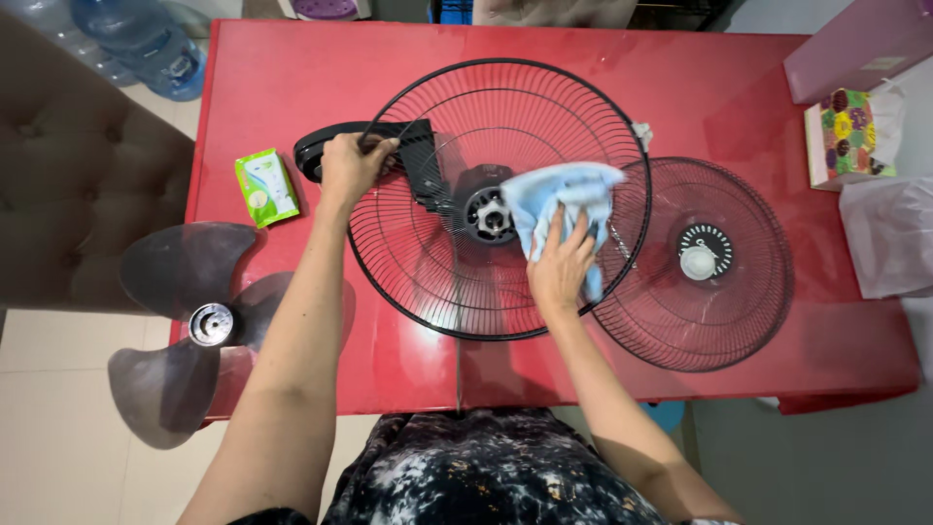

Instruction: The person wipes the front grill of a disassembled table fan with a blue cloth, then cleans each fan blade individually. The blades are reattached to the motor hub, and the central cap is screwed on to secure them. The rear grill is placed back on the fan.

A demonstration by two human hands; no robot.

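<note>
A round black wire fan guard (428, 282) lies on the red table (719, 87), with the black fan body (413, 160) under it. My left hand (352, 167) grips the guard's upper left rim over the fan body. My right hand (562, 264) presses a light blue cloth (559, 194) onto the guard's wires, just right of the motor hub (489, 216).
A second wire guard (714, 321) with a white centre cap lies to the right, partly under the first. A translucent grey fan blade (190, 326) overhangs the table's left edge. A green wipes packet (265, 187) lies left; boxes (846, 131) and a white bag (889, 238) sit right.
</note>
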